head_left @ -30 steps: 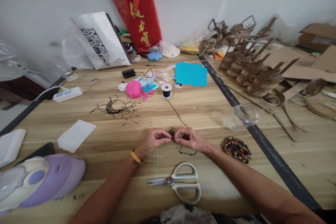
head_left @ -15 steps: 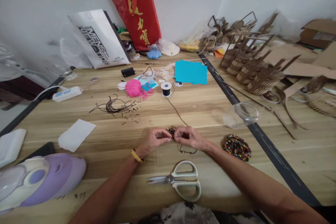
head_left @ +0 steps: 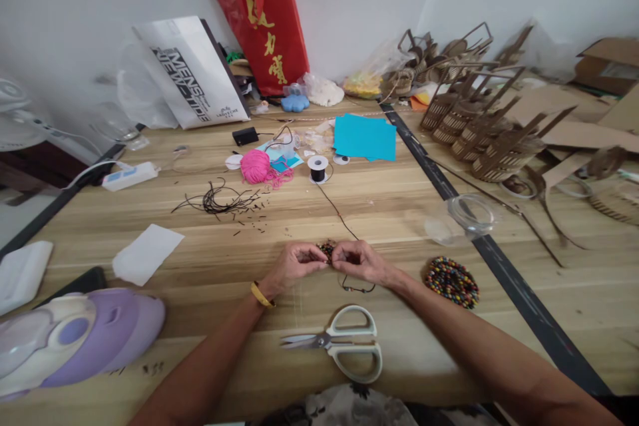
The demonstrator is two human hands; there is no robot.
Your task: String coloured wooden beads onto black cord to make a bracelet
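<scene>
My left hand (head_left: 298,261) and my right hand (head_left: 360,261) meet above the wooden table, thumbs and fingertips pinched together. Dark multicoloured beads (head_left: 327,248) show just behind the fingertips. From a spool (head_left: 318,169), a black cord (head_left: 335,208) runs to my right hand, which is closed on it. Below that hand hangs a loop of cord with a few small beads (head_left: 357,289). What my left fingertips pinch is too small to make out. Nearer my body lie scissors (head_left: 327,341) with pale handles, blades slightly apart. A coil of colourful beads (head_left: 452,281) rests beside my right forearm.
Cut black cords (head_left: 217,202) and short snippets lie to the left, near pink yarn (head_left: 254,166). Blue sheets (head_left: 364,137) sit further back. Small woven baskets (head_left: 499,146) stand at right. A purple-and-white device (head_left: 100,339) and white paper (head_left: 147,254) are at left.
The view has shifted very slightly. Both hands keep the same pinched pose at the beads, with no other clear movement.
</scene>
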